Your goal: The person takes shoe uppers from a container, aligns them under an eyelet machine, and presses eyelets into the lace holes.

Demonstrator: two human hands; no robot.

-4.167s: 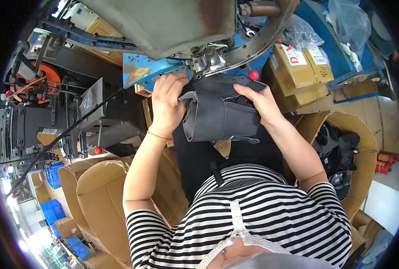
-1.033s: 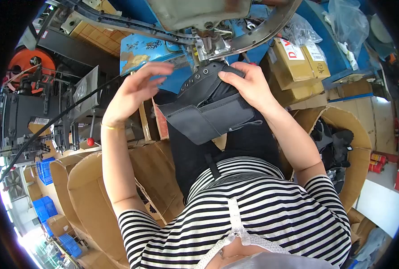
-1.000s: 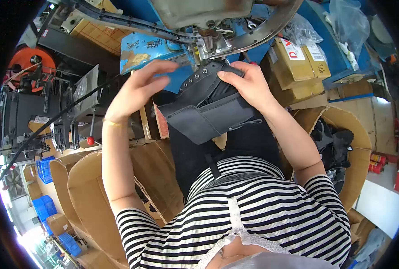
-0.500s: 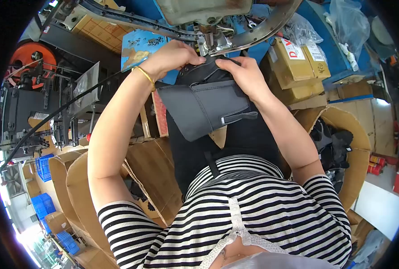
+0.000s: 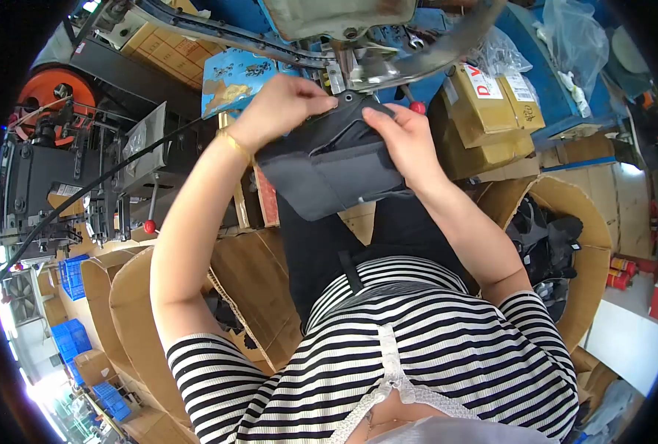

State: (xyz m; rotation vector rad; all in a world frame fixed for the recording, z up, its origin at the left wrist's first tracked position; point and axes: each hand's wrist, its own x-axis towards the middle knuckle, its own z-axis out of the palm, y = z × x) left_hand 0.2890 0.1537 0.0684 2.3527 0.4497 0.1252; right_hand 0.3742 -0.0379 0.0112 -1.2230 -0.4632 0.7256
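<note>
A black stitched piece (image 5: 329, 174), which looks like a shoe upper, hangs between my hands below the machine head (image 5: 347, 70). One metal eyelet shows at its top edge, just under the machine's tip. My left hand (image 5: 288, 107), with a yellow bangle on the wrist, pinches the top left edge between thumb and fingers. On the other side my right hand (image 5: 407, 140) grips the top right edge, thumb on top. The lower flap of the piece folds out toward my lap and partly hides its pull loop.
Curved metal rails (image 5: 432, 55) run to the machine from both sides; the right one is blurred. A blue tray (image 5: 233, 81) holds small metal parts. Taped cartons (image 5: 488, 107) stand at right, above a big carton (image 5: 592, 244) of black pieces. Red-knobbed levers (image 5: 150, 226) stick out nearby.
Both hands have shifted the black piece slightly, and its top edge has come out from under the machine tip, showing the eyelet. The right rail has blurred, and red knobs have come into view.
</note>
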